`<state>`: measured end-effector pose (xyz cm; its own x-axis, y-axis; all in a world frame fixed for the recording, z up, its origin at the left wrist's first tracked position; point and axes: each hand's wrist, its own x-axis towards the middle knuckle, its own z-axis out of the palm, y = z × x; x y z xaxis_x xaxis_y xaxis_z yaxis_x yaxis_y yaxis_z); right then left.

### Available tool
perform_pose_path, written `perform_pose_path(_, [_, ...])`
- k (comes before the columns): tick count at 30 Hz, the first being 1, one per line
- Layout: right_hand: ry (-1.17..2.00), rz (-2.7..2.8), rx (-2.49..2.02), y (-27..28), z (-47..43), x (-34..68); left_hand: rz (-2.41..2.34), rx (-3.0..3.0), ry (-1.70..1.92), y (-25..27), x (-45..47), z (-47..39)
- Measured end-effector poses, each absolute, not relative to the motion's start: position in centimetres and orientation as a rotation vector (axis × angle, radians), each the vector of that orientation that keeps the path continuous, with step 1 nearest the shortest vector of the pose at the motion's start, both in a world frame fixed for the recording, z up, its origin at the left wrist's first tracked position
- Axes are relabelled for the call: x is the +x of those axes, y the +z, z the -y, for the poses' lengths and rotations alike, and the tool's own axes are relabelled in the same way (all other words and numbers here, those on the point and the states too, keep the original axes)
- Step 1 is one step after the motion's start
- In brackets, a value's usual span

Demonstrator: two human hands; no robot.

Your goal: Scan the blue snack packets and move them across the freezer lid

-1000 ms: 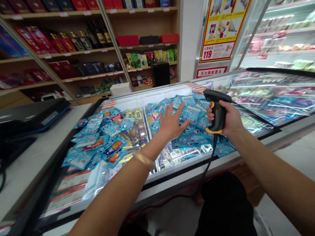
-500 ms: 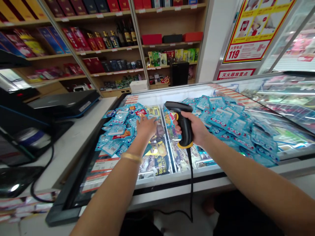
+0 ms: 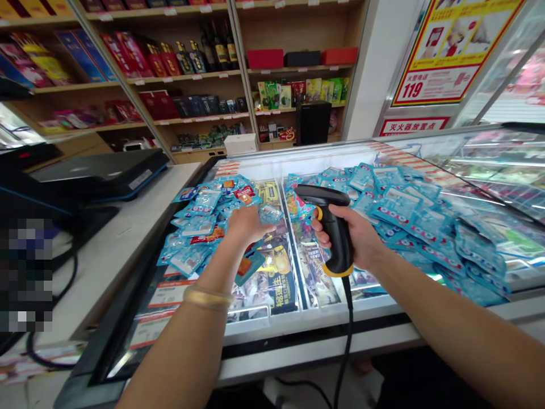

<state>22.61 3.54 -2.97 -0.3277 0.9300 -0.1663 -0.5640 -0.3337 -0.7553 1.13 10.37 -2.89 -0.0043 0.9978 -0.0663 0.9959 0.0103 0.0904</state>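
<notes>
In my right hand [image 3: 347, 236] is a black barcode scanner [image 3: 338, 244] with yellow trim, upright, its head pointing left and its cable hanging down. My left hand [image 3: 247, 224], with a gold bangle [image 3: 208, 297] on the wrist, reaches over the right side of a pile of blue snack packets [image 3: 200, 227]. Its thumb sticks out to the right. The other fingers are mostly hidden, so a grip cannot be made out. Just below that hand a blue packet with an orange picture [image 3: 249, 267] lies tilted. A shiny clear-blue packet [image 3: 270, 214] is beside the fingertips.
A larger heap of blue packets [image 3: 409, 210] lies on the right of the glass-topped freezer [image 3: 281, 335]. Packaged goods [image 3: 281, 272] show inside it. On the left counter [image 3: 128, 238] stands a flat black scale [image 3: 102, 170]. Stocked shelves [image 3: 179, 79] line the back.
My left hand has turned, its fingers now mostly hidden and its thumb out to the right. A blue packet shows below it. The scanner sits slightly right and lower in view.
</notes>
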Motion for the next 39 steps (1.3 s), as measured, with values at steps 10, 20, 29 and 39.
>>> perform_pose_path(10, [1.896,0.78,-0.75,-2.5,-2.6,22.5,-2.044,2.001,0.657,-3.2,1.8,-9.2])
perform_pose_path(20, [1.878,0.751,-0.857,-3.2,-3.0,22.3,-1.872,2.071,0.792,-4.0,3.1,-8.5])
perform_pose_path(29, [1.883,0.782,-0.851,-3.7,-3.5,22.3,-1.82,1.999,0.916,-4.3,3.0,-8.6])
perform_pose_path(39, [1.715,0.705,-0.697,-0.8,-2.7,26.0,-1.412,1.88,1.253,-1.7,7.0,-8.4])
